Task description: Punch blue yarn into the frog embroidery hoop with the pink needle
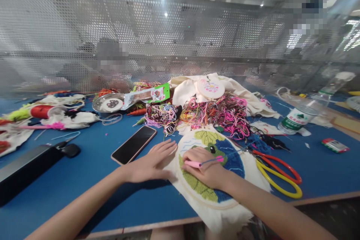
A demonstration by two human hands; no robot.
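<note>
An embroidery hoop [197, 195] with green and blue punch-needle stitching on cream cloth lies on the blue table [92, 180] in front of me. My right hand [206, 167] rests on the stitched area, fingers closed round a pink punch needle [194, 164] with blue yarn running from it. My left hand [153, 163] lies flat with fingers stretched out, pressing the cloth at the hoop's left edge. A black phone [134, 144] lies just left of it.
Orange and yellow scissors [277, 174] lie right of the hoop. A heap of tangled pink threads [225, 114], a second hoop [210, 87], a metal dish [108, 104], a water bottle [306, 110], a red spool [42, 111] and a black case [25, 168] surround it. A perforated metal screen [174, 41] closes the back.
</note>
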